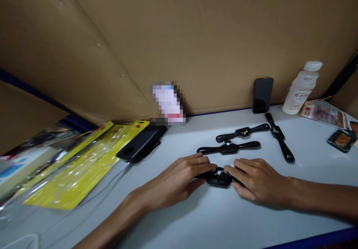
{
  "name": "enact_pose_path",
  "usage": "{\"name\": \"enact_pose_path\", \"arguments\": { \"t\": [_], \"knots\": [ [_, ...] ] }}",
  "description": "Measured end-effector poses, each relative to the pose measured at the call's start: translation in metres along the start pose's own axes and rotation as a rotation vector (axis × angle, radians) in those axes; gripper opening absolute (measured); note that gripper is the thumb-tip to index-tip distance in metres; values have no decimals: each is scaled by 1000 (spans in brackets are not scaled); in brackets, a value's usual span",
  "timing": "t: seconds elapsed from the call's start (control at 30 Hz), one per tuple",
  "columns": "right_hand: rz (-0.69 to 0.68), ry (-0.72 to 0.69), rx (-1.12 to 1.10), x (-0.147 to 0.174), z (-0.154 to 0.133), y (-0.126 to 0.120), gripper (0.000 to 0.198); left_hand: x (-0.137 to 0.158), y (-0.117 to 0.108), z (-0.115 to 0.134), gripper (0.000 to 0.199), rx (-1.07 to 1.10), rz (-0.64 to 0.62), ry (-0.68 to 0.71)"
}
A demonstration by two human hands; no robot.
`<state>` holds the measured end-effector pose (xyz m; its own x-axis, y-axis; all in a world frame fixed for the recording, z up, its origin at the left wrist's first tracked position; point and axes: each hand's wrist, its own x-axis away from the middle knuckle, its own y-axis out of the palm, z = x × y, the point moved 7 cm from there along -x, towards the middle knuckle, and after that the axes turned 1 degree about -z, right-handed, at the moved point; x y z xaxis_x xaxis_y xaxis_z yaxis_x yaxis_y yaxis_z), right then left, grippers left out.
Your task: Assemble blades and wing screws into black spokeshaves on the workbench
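Note:
A black spokeshave (219, 179) is held level between my two hands, low over the pale table. My left hand (188, 174) is closed round its left handle, and my right hand (251, 178) grips the right one. Both handles are mostly covered by the fingers. The middle of the tool, with a silvery screw, shows between the hands. Just beyond lies a second spokeshave (228, 148), and behind that a third spokeshave (242, 132). Another spokeshave (279, 135) lies slanted to the right of these.
A dark phone (263, 95) leans on the cardboard wall (212, 47), beside a white-capped bottle (298, 90). Snack packets (326, 115) lie at the right. Yellow blister packs (84, 170), a black device (142, 142) and a cable occupy the left. A blurred-out screen (169, 103) stands at the back.

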<state>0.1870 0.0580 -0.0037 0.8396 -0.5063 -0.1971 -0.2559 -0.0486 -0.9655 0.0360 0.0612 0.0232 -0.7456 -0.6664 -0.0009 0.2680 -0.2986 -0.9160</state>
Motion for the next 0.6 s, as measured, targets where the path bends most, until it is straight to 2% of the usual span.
{"name": "enact_pose_path", "arguments": {
  "t": [0.5, 0.6],
  "knots": [
    [11, -11, -3, -1, 0, 1, 28, 0, 2, -1, 29, -1, -46, -51],
    [10, -12, 4, -1, 0, 1, 29, 1, -1, 0, 35, -11, -3, -80]
  ]
}}
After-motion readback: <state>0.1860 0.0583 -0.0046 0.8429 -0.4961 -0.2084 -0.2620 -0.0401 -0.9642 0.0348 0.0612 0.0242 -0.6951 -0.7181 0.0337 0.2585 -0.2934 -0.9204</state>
